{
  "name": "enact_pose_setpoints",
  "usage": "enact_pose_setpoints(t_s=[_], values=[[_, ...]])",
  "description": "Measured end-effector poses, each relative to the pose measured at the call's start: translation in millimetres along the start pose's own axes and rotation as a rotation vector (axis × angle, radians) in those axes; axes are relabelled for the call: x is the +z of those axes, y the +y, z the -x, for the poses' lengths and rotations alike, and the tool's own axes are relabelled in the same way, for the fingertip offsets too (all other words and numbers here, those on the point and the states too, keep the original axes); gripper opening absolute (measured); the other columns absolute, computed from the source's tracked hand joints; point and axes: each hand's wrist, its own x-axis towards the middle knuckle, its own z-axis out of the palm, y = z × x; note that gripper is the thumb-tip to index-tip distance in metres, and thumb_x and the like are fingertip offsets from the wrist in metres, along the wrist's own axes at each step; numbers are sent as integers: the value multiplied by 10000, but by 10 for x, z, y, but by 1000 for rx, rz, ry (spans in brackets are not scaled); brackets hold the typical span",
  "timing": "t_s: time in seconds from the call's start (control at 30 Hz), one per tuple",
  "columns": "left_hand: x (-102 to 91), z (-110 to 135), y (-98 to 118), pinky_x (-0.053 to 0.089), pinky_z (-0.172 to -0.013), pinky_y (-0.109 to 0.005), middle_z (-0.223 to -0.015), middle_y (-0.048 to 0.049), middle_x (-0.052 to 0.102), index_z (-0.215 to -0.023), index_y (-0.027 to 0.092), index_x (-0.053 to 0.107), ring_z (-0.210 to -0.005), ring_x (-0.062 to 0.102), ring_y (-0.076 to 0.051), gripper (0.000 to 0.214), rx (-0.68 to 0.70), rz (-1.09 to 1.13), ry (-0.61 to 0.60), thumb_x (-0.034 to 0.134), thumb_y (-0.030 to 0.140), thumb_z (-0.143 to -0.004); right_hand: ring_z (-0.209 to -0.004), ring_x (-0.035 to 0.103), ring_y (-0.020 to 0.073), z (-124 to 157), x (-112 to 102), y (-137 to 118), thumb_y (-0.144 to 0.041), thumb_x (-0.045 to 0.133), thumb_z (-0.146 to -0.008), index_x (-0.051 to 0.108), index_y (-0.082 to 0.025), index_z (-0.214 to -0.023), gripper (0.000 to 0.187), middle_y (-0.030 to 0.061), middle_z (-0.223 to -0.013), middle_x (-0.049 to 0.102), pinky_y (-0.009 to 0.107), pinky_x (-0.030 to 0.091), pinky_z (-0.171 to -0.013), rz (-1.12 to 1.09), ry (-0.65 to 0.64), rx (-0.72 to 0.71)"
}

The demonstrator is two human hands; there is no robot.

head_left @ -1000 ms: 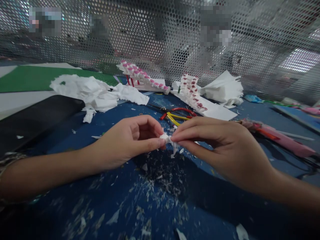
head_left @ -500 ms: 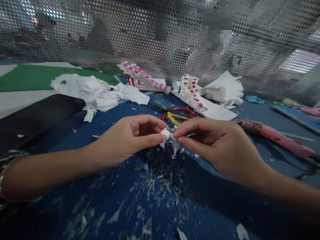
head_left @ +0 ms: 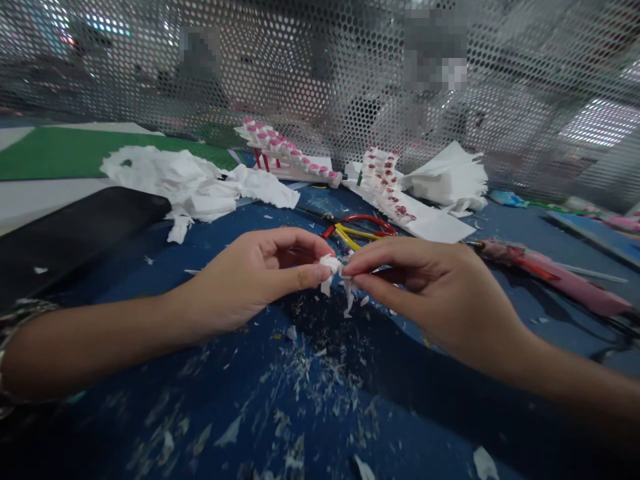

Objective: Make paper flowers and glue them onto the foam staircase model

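Between my two hands is a small wad of white tissue paper (head_left: 330, 264), with thin torn strips hanging below it. My left hand (head_left: 273, 270) pinches the wad between thumb and fingers. From the other side, my right hand (head_left: 425, 280) is closed with its fingertips on the wad's right end, where a loose strip dangles. Just behind the fingers lies a pair of scissors (head_left: 360, 230) with red and yellow handles, partly hidden by my right hand.
Crumpled white tissue (head_left: 195, 183) and a black phone-like slab (head_left: 85, 227) lie left. Behind stand white pieces with pink dots (head_left: 287, 147) and dark red dots (head_left: 385, 177), beside folded white sheets (head_left: 447, 177). A pink-wrapped tool (head_left: 575, 280) lies right. Paper scraps litter the blue surface (head_left: 200, 400).
My right fingertips have shifted slightly left, closer to the wad. The wad has turned a little in my left fingers. Everything else stays put.
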Motion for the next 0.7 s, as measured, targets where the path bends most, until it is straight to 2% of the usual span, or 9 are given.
enact_pose_setpoints(t_s=[0.17,0.4,0.57,0.7], values=[[3,-2,-6,460,-569,-130,-689,56,644,-765,206,628,-624,590,-69,96,5,86,-31,646,219,-671,-718,596,98,13,11,3,-162,550,-747,633,-197,-772,93,-7,-782,653,201,481,-620,33,-22,0],[2,10,-12,464,-602,-141,-717,55,646,-768,212,630,-657,594,-77,98,2,101,-23,654,221,-673,-680,586,67,5,28,6,-119,557,-729,630,-170,-744,91,-16,-749,649,152,466,-609,16,-19,-13],[2,4,-11,460,-597,-132,-711,57,638,-766,204,622,-648,586,-68,98,18,120,-25,656,212,-675,-639,578,60,15,38,0,-132,573,-714,596,-152,-746,44,-14,-712,625,146,476,-590,-106,-34,82],[6,4,-17,456,-581,-115,-710,53,636,-773,189,617,-644,586,-60,88,34,158,-38,645,197,-691,-690,575,73,21,58,21,-144,623,-672,554,-159,-795,142,-15,-762,602,171,492,-647,-187,1,82]])
